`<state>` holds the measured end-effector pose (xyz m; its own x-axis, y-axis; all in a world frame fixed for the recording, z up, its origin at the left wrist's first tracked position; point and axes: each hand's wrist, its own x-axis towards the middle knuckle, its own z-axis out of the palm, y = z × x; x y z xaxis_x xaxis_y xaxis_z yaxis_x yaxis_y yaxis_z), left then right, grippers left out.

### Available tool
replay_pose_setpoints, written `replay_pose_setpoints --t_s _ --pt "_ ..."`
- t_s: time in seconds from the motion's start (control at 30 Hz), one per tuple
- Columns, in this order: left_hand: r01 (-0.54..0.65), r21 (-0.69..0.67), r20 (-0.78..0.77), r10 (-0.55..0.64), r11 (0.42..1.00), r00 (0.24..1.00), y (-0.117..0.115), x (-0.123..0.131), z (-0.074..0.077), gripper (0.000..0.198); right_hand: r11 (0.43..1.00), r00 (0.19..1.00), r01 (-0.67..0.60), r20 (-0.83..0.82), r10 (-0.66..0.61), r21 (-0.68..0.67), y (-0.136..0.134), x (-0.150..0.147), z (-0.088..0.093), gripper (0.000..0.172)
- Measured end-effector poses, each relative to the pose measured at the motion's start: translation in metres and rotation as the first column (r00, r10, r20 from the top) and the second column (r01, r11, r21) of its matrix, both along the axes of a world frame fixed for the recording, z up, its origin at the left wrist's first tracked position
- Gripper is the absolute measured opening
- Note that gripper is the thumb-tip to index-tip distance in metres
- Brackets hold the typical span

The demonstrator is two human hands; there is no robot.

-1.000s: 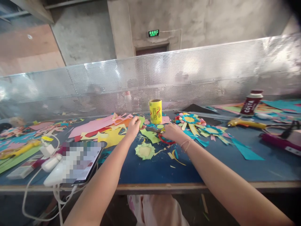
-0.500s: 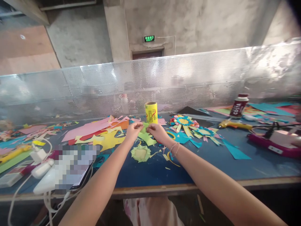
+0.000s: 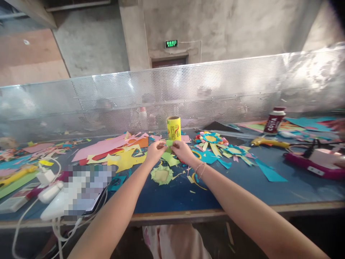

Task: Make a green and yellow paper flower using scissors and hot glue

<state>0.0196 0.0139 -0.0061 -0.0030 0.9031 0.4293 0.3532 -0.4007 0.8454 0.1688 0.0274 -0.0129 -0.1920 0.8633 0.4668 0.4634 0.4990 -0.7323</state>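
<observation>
Between my two hands is a small piece of green paper, pinched at its edges. My left hand closes on its left side. On the other side, my right hand grips it with thumb and fingers. Just below lies a larger green paper scrap on the table. Nearer to me rests a round, pleated pale-green paper rosette. Directly behind the hands a yellow cardboard tube stands upright.
Pink paper and yellow paper lie left, beside a phone and white cables. Finished-looking rosettes, a yellow glue gun, a dark red bottle and a purple power strip are right. A perforated metal panel stands behind.
The green paper between my fingers now shows smaller and flatter, and my hands have shifted very slightly. The things on the table around them stay put.
</observation>
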Motion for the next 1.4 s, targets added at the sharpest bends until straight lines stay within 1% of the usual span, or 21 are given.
replay_pose_setpoints --t_s 0.1,0.27,0.37,0.47,0.57,0.67,0.73,0.87,0.93,1.03,1.17,1.3,1.4 --pt "0.034 -0.007 0.019 -0.034 0.999 0.999 0.000 0.001 -0.001 0.016 1.000 1.000 0.004 -0.017 -0.003 0.017 0.001 0.002 0.000 0.014" --pt "0.045 -0.031 0.065 -0.043 0.999 0.997 0.002 -0.001 -0.002 0.013 1.000 0.998 -0.028 -0.057 0.028 0.001 -0.001 0.003 0.003 0.022" --pt "0.087 -0.070 0.115 -0.078 0.994 0.990 -0.001 0.001 0.001 0.020 0.998 0.993 -0.052 -0.106 0.049 -0.025 -0.002 0.001 0.003 0.028" --pt "0.121 -0.125 0.210 -0.093 0.985 0.973 -0.007 0.005 0.004 0.029 0.995 0.986 -0.099 -0.139 0.096 -0.019 -0.003 0.000 0.004 0.034" --pt "0.169 -0.158 0.259 -0.125 0.973 0.958 -0.010 0.007 0.004 0.031 0.984 0.966 -0.178 -0.189 0.176 0.009 -0.004 -0.002 0.005 0.037" --pt "0.230 -0.175 0.326 -0.164 0.957 0.931 -0.009 0.005 0.003 0.033 0.970 0.943 -0.239 -0.246 0.223 -0.035 -0.005 -0.003 0.006 0.037" --pt "0.247 -0.168 0.349 -0.177 0.954 0.920 -0.008 0.002 0.003 0.033 0.961 0.931 -0.259 -0.292 0.221 -0.098 -0.005 -0.003 0.006 0.035" --pt "0.217 -0.155 0.340 -0.154 0.964 0.928 -0.004 -0.003 0.004 0.026 0.941 0.885 -0.286 -0.426 0.187 -0.180 -0.004 -0.001 0.005 0.029" --pt "0.244 -0.160 0.343 -0.178 0.957 0.922 -0.003 -0.004 0.005 0.025 0.931 0.861 -0.310 -0.473 0.189 -0.192 -0.003 -0.001 0.005 0.026" --pt "0.287 -0.167 0.354 -0.214 0.943 0.910 -0.003 -0.006 0.006 0.030 0.917 0.836 -0.346 -0.509 0.206 -0.198 -0.002 -0.002 0.004 0.023" --pt "0.330 -0.170 0.370 -0.250 0.929 0.895 -0.004 -0.007 0.008 0.031 0.917 0.823 -0.329 -0.545 0.161 -0.226 -0.002 -0.002 0.003 0.022" --pt "0.331 -0.188 0.395 -0.238 0.925 0.887 -0.004 -0.007 0.009 0.028 0.921 0.802 -0.311 -0.585 0.122 -0.234 -0.002 -0.002 0.002 0.025" --pt "0.330 -0.204 0.425 -0.220 0.922 0.878 -0.004 -0.008 0.009 0.023 0.919 0.795 -0.321 -0.593 0.128 -0.231 -0.003 -0.002 0.003 0.024"
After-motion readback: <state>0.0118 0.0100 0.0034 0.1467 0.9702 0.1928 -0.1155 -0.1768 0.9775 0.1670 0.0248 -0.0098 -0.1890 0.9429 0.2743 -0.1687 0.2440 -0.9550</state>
